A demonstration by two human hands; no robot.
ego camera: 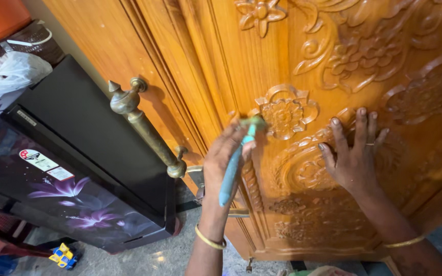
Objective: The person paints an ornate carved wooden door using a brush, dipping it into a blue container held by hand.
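Observation:
A carved wooden door (333, 61) with flower reliefs fills most of the view. My left hand (226, 158) grips a teal-handled brush (234, 171), its head pressed against a carved round flower (285, 112). My right hand (354, 153) lies flat with fingers spread on the carved panel to the right of the brush. Both wrists wear gold bangles.
A brass pull handle (147, 130) juts from the door's left edge. A dark refrigerator with purple flower print (72, 174) stands at left, with a white plastic bag (8, 74) on top. A small yellow toy vehicle (63, 255) lies on the grey floor.

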